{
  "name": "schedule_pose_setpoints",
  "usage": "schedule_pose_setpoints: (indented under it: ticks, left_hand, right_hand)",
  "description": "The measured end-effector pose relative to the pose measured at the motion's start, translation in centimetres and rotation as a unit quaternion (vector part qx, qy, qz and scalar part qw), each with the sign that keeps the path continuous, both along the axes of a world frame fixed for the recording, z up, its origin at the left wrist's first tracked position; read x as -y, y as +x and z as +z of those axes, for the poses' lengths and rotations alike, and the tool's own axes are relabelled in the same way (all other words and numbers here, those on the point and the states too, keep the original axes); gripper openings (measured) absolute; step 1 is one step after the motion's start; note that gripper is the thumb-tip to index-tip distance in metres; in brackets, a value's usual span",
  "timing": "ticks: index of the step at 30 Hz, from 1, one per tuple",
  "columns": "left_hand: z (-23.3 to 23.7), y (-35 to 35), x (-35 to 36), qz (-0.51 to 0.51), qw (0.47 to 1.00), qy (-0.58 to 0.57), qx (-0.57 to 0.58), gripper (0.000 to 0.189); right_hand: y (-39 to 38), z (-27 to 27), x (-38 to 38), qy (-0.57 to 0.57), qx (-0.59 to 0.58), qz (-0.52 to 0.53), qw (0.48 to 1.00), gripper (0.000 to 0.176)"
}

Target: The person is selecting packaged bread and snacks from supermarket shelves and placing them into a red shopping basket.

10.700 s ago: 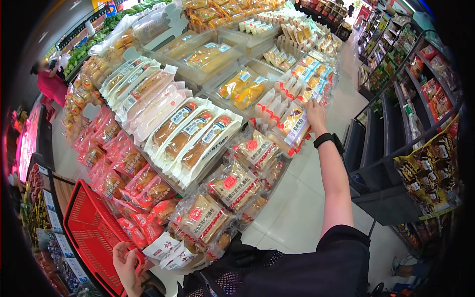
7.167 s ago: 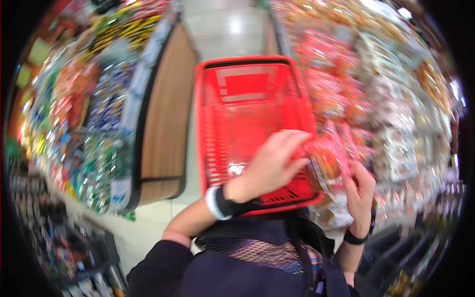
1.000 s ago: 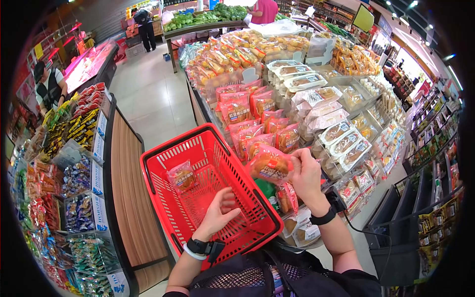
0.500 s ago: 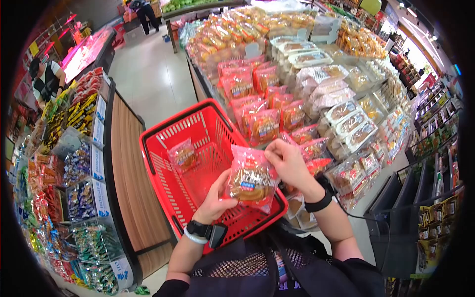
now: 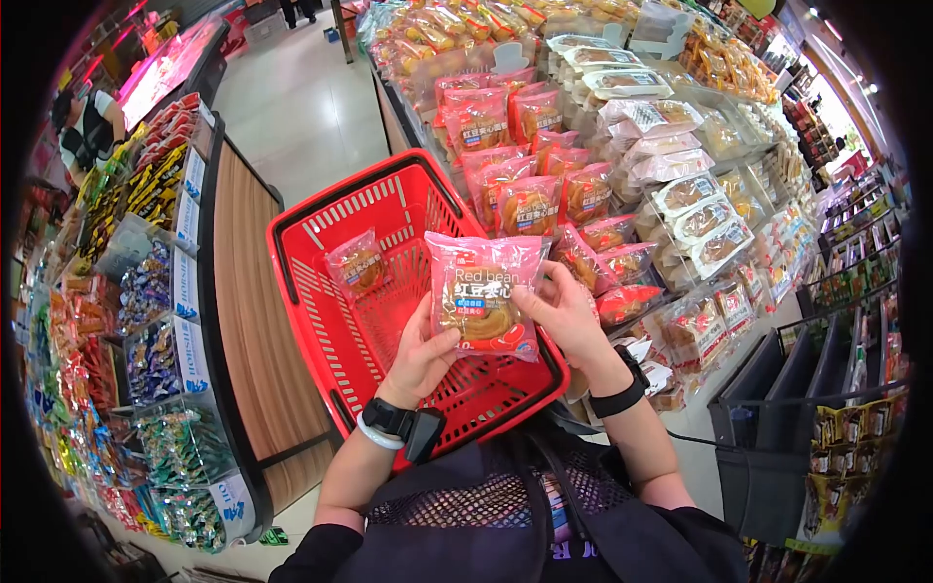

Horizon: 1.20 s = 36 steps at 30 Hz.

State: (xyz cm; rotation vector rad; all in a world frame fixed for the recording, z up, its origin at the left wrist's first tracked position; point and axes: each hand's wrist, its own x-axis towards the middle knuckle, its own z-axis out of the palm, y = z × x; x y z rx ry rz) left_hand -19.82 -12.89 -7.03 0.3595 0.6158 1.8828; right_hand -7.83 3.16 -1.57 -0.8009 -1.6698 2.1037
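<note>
A pink packet of red bean bread [image 5: 486, 301] is held upright in front of me, its printed face toward the camera. My left hand [image 5: 420, 358] grips its left edge, thumb across the lower front. On the right edge, my right hand [image 5: 564, 313] pinches the packet with its fingers over the front. Below both hands lies a red shopping basket [image 5: 321, 291]. Inside it, near the left wall, rests another pink bread packet [image 5: 360, 265]. More pink bread packets [image 5: 530, 206] stand in rows on the display just beyond the basket.
Boxed pastries [image 5: 700, 223] and other bagged breads [image 5: 486, 21] fill the display. To the left is a wood-sided candy stand [image 5: 258, 321] with many wrapped sweets. Dark shelving [image 5: 777, 408] stands at right. A person [image 5: 89, 126] is behind the candy stand.
The bread packet has turned from tilted to facing me squarely, its label now readable. My right hand has moved from its top corner down to its right side. The camera view has shifted slightly.
</note>
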Motion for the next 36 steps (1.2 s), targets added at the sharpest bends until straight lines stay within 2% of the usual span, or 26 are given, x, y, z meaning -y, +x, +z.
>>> schedule_pose_setpoints:
  ticks: [4,7,12,14,15,16,17,18,19,20,22,23,27,30,32,34,35,36]
  left_hand:
    - [-0.6,0.0,0.3,0.0,1.0,-0.007,-0.001,0.063]
    - [-0.5,-0.4,0.5,-0.018,1.0,-0.009,0.001,0.062]
    - [-0.9,-1.0,0.2,0.092,0.988,-0.087,-0.091,0.061]
    - [-1.2,-1.7,-0.1,0.203,0.913,-0.237,-0.261,0.06]
    - [-0.7,-1.8,-0.1,0.231,0.881,-0.258,-0.322,0.057]
    - [-0.1,-2.3,0.1,0.233,0.881,-0.258,-0.321,0.057]
    - [0.5,-2.9,0.5,0.199,0.792,-0.286,-0.501,0.054]
    - [0.9,-3.4,0.7,0.155,0.671,-0.302,-0.66,0.052]
    - [0.6,-3.8,0.6,0.144,0.657,-0.281,-0.684,0.041]
    - [0.5,-4.4,0.5,0.147,0.655,-0.284,-0.684,0.041]
    - [0.6,-5.5,0.4,-0.041,0.756,-0.296,-0.583,0.033]
    - [0.6,-5.6,0.4,-0.042,0.751,-0.287,-0.593,0.022]
    - [0.9,-5.2,0.8,-0.057,0.739,-0.32,-0.59,0.015]
    - [-0.1,-5.5,0.6,-0.053,0.74,-0.302,-0.599,0.009]
    - [-0.3,-5.7,0.5,-0.055,0.704,-0.306,-0.639,0.006]
    - [-1.3,-7.1,0.4,-0.056,0.651,-0.324,-0.684,0.005]
    - [-1.6,-8.0,0.3,-0.066,0.597,-0.333,-0.727,0.007]
    - [-2.4,-9.0,0.1,-0.06,0.569,-0.346,-0.744,0.009]
  right_hand:
    - [-0.2,-1.5,0.3,-0.014,-0.017,0.053,0.998,0.053]
    - [-0.1,-1.7,0.6,-0.019,-0.022,0.048,0.998,0.053]
    - [-0.3,-3.0,1.0,-0.023,-0.031,0.039,0.998,0.053]
    - [0.2,-3.2,1.3,0.02,0.013,0.067,0.997,0.056]
    - [0.3,-3.6,1.4,0.051,0.029,0.087,0.994,0.058]
    - [0.4,-4.0,1.6,0.051,0.03,0.09,0.994,0.058]
    - [0.5,-4.4,1.8,0.095,0.049,0.12,0.987,0.058]
    - [0.5,-4.5,2.0,0.139,0.068,0.149,0.977,0.059]
    - [0.4,-4.1,2.2,0.153,0.088,0.17,0.969,0.059]
    - [0.3,-4.6,2.4,0.153,0.085,0.174,0.969,0.059]
    - [0.1,-6.1,2.9,0.094,0.027,0.164,0.982,0.06]
    - [0.2,-6.5,3.0,0.09,0.02,0.158,0.983,0.06]
    - [0.8,-8.1,3.0,0.105,0.051,0.173,0.978,0.059]
    - [1.2,-8.9,3.4,0.164,0.044,0.165,0.972,0.061]
    - [1.5,-8.1,3.9,0.248,0.098,0.15,0.952,0.065]
    - [1.6,-8.4,3.7,0.261,0.128,0.139,0.947,0.064]
    - [1.6,-8.6,3.6,0.275,0.157,0.132,0.94,0.064]
    - [1.6,-8.9,3.4,0.276,0.157,0.131,0.939,0.064]
